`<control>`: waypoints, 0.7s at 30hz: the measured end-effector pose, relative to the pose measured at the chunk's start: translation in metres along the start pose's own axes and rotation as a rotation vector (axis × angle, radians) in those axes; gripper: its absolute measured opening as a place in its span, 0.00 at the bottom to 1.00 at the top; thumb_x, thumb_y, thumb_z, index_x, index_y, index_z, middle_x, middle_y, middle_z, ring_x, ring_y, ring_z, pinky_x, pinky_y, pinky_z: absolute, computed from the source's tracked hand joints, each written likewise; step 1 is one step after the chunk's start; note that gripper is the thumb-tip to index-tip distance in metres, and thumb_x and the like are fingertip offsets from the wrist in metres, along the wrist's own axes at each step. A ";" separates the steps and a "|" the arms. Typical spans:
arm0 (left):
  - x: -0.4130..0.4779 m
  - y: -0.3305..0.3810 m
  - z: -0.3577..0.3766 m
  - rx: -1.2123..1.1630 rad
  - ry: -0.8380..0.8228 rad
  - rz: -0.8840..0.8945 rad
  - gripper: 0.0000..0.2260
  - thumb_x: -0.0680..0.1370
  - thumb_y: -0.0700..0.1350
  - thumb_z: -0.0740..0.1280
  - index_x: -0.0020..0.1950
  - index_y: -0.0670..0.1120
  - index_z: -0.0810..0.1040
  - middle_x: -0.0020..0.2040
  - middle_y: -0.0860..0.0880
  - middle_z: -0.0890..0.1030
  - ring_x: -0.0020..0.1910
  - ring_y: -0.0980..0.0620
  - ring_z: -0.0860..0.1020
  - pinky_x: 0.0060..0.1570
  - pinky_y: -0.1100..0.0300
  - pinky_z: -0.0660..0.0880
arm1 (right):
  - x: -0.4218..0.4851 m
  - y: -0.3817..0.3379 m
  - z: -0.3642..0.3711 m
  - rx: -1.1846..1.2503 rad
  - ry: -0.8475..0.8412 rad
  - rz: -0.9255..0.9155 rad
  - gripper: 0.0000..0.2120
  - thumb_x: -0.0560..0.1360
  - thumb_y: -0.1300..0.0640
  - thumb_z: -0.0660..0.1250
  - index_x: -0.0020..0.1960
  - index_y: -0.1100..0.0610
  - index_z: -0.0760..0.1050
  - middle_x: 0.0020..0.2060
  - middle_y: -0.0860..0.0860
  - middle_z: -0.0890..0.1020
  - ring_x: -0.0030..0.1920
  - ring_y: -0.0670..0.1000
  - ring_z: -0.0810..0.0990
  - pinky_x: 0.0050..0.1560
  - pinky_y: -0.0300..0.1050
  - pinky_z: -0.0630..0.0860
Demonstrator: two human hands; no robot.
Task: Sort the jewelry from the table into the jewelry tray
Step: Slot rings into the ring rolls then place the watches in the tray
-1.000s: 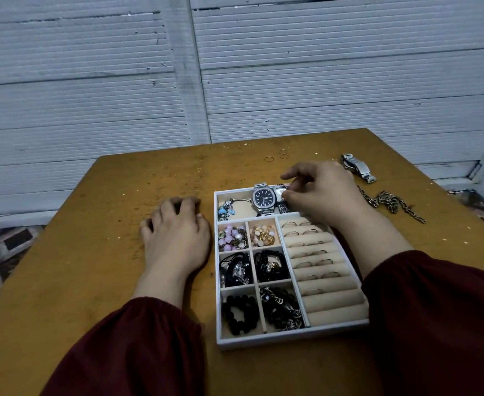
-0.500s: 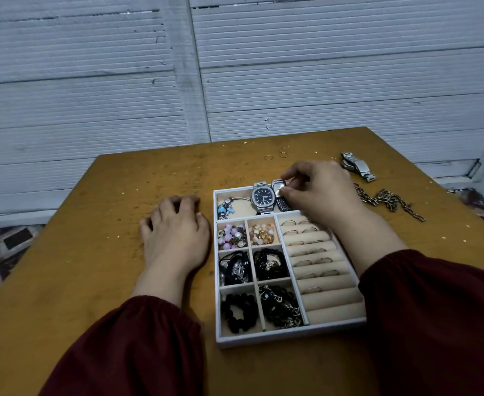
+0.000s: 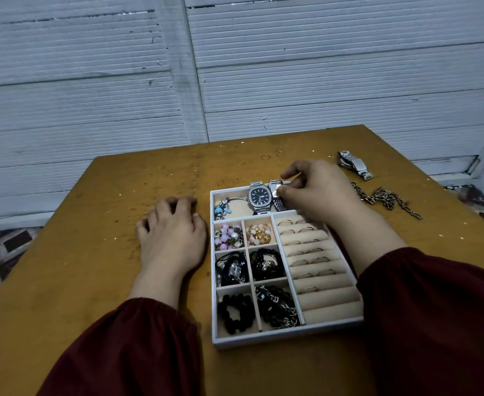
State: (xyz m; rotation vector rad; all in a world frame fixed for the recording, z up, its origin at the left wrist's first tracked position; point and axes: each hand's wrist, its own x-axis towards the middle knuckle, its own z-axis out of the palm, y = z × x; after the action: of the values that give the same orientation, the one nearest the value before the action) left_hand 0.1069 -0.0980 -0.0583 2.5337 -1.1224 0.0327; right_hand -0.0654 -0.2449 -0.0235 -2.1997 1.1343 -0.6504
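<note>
One view, head camera: we look down on a mustard-brown wooden table [image 3: 92, 267] set against a grey ribbed wall [image 3: 321, 81].
Left hand: the left hand [image 3: 172, 238] lies palm down on the table just left of the tray. Its fingers are close together and slightly bent, tips on the wood, holding nothing.
Right hand: the right hand [image 3: 321, 195] is over the tray's far right corner. Thumb and forefinger pinch the small rectangular silver wristwatch [image 3: 276, 187]; we cannot tell how the other fingers lie.
Tray: the white divided jewelry tray with beige lining [image 3: 286, 337] sits between our forearms.
Far compartment: the pinched wristwatch sits just beside a silver watch with a dark dial [image 3: 259, 197]. A silver charm bracelet with blue beads [image 3: 222, 208] lies at the left end.
Small compartments: pink and pearl beads [image 3: 228, 235], gold and peach beads [image 3: 259, 234], and a black bead bracelet [image 3: 236, 312] nearest us.
Ring rolls: thin rings [image 3: 285, 222] are slotted between the beige rolls on the right side.
Left on the table: three thin loose rings [image 3: 266, 157] lie beyond the tray. A silver link-band watch [image 3: 353, 164] and a dark metal chain [image 3: 386, 198] lie far right, well apart from the tray.
Sleeves: dark red sleeves [image 3: 138, 338], gathered at the cuff.
</note>
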 end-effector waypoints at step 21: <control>-0.001 0.001 -0.003 -0.019 -0.016 -0.017 0.18 0.80 0.51 0.55 0.70 0.54 0.67 0.69 0.46 0.65 0.70 0.45 0.62 0.71 0.43 0.52 | -0.004 -0.002 -0.012 0.025 0.069 -0.017 0.06 0.73 0.54 0.68 0.49 0.49 0.79 0.34 0.42 0.81 0.41 0.48 0.82 0.53 0.53 0.76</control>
State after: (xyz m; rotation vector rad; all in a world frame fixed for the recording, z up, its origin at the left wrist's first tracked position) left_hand 0.1053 -0.0969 -0.0553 2.5306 -1.1023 -0.0024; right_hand -0.0737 -0.2438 -0.0141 -2.1828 1.1367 -0.7495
